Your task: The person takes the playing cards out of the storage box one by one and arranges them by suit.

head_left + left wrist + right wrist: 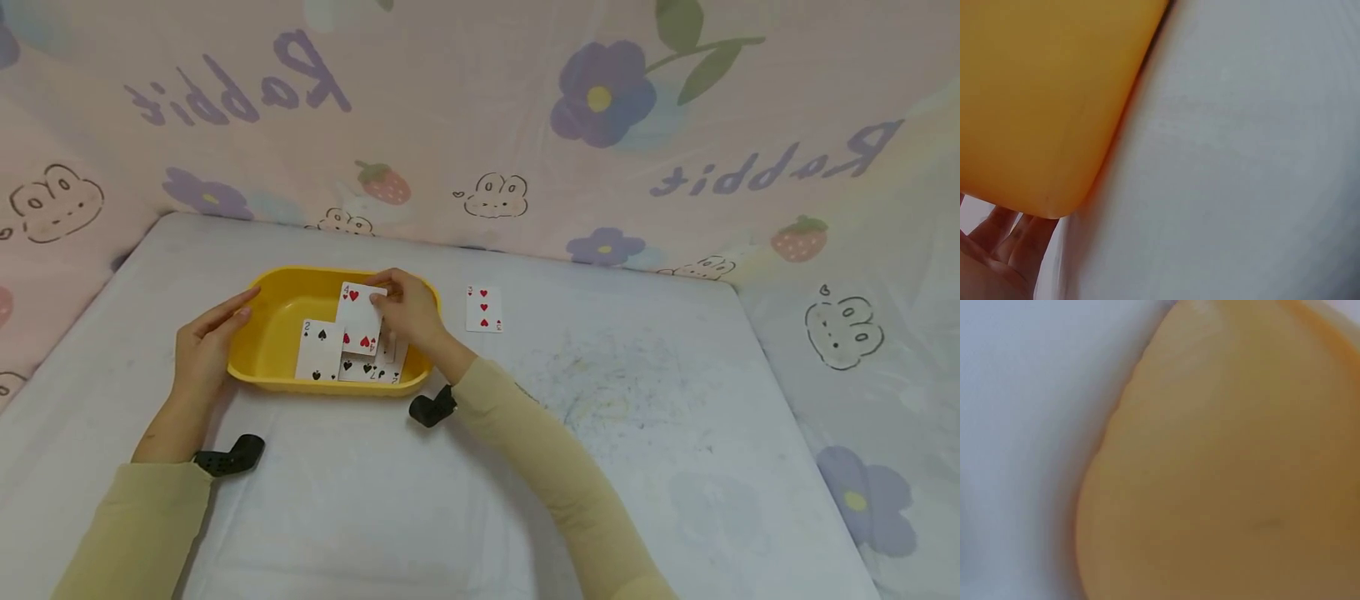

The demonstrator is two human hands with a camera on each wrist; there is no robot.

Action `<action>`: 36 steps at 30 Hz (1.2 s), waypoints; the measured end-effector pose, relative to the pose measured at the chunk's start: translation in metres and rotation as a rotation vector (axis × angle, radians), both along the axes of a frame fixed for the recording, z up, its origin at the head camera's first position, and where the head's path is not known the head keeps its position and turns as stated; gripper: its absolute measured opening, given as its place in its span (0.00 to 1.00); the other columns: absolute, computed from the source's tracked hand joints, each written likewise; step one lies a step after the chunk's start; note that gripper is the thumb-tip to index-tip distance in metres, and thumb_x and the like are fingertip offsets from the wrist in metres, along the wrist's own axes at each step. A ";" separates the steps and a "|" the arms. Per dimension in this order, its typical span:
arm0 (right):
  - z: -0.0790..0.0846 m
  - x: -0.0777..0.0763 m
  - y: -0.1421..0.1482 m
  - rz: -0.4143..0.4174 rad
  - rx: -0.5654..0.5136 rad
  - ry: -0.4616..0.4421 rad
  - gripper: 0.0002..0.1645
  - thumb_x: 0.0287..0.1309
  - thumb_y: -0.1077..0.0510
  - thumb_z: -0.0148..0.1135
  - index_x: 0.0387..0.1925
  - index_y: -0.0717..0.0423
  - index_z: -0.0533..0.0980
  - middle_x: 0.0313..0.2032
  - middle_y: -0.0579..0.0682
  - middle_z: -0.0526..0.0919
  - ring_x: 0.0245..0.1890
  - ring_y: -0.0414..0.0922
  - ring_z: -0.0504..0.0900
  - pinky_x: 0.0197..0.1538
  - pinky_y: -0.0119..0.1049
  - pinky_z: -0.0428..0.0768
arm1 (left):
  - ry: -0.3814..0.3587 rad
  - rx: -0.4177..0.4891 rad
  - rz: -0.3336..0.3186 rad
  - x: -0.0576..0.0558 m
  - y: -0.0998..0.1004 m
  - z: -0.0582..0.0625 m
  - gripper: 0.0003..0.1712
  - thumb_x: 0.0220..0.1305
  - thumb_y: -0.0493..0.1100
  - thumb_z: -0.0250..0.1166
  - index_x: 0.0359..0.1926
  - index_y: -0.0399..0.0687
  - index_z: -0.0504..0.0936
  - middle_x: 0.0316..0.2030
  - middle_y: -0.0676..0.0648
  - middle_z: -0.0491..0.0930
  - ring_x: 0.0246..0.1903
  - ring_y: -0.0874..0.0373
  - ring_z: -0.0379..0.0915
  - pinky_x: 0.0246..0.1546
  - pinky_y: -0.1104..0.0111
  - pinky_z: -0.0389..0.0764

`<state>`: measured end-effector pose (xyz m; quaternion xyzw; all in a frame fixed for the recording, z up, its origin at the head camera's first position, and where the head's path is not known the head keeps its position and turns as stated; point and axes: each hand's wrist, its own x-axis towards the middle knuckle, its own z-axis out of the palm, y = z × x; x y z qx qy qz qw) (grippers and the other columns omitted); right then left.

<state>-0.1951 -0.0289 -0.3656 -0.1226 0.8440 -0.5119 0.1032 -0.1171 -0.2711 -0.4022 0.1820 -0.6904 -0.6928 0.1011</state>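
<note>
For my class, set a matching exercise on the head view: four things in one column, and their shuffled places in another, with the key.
Column one:
1. Three of hearts
2. Four of hearts
3. Two of spades
4. Left hand

Column two:
A. Inside the yellow tray, held by neither hand
B. Pinched by the right hand
C. At the tray's left end
D. On the white table, outside the tray

Right pairs: 1-D, 2-B, 3-A, 4-C.

Soft light, blurred right wrist view
</note>
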 end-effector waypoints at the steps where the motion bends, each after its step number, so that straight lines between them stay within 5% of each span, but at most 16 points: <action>1: 0.001 0.000 0.001 -0.009 -0.027 0.000 0.13 0.64 0.61 0.59 0.49 0.52 0.79 0.36 0.49 0.76 0.28 0.39 0.70 0.29 0.23 0.69 | -0.006 -0.010 -0.002 0.000 0.000 0.000 0.20 0.67 0.49 0.60 0.59 0.56 0.79 0.55 0.69 0.77 0.68 0.68 0.57 0.64 0.85 0.57; 13: 0.009 -0.003 0.023 -0.080 -0.179 -0.014 0.16 0.60 0.64 0.61 0.50 0.50 0.78 0.37 0.46 0.76 0.28 0.40 0.69 0.30 0.24 0.70 | -0.016 -0.007 -0.001 0.000 -0.001 0.000 0.21 0.68 0.48 0.60 0.60 0.55 0.78 0.54 0.69 0.77 0.67 0.69 0.57 0.65 0.86 0.55; 36: 0.001 0.001 0.097 -0.165 -0.264 0.014 0.19 0.54 0.65 0.63 0.50 0.56 0.79 0.41 0.53 0.80 0.33 0.42 0.72 0.35 0.22 0.74 | -0.020 0.022 -0.008 0.001 -0.001 -0.001 0.22 0.67 0.50 0.60 0.61 0.56 0.77 0.53 0.71 0.78 0.67 0.70 0.57 0.65 0.86 0.55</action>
